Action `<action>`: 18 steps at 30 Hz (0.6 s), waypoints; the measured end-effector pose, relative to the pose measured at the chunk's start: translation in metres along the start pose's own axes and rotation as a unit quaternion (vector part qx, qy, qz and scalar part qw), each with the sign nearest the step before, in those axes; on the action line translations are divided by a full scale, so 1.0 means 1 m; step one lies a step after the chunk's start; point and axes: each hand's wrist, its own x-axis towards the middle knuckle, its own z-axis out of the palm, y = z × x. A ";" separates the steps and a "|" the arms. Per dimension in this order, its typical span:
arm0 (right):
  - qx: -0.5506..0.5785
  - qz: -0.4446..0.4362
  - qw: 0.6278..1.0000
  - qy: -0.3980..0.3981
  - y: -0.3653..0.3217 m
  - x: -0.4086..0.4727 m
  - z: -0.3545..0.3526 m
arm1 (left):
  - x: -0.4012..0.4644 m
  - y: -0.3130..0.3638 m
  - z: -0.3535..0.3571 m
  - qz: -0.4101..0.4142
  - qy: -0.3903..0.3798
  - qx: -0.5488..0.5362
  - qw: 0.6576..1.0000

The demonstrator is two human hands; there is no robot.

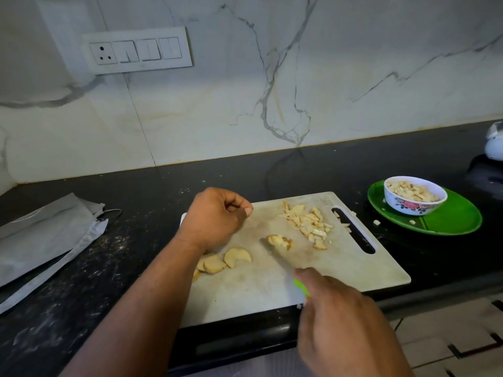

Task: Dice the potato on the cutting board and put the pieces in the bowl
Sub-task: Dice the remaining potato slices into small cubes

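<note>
Right hand (343,319) grips knife (283,261) (blurred) — left hand (215,216) curled, lifted.

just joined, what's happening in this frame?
A person is dicing potato on a white cutting board. The right hand grips a green-handled knife, its blade at a small potato piece. The left hand hovers curled, holding nothing. Diced pieces are piled near the board's handle slot; uncut slices lie by the left wrist. The floral bowl on a green plate already holds dice.
</note>
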 end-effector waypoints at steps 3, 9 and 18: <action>-0.039 0.022 0.999 0.030 0.015 0.003 -0.007 | 0.001 -0.002 0.000 0.016 -0.009 -0.012 1.000; -0.008 0.019 1.000 0.023 0.010 0.004 -0.007 | -0.005 -0.001 0.015 0.166 -0.154 0.082 0.971; 0.073 -0.002 0.997 0.039 0.026 -0.001 -0.029 | -0.009 0.005 0.010 0.149 -0.260 -0.025 0.954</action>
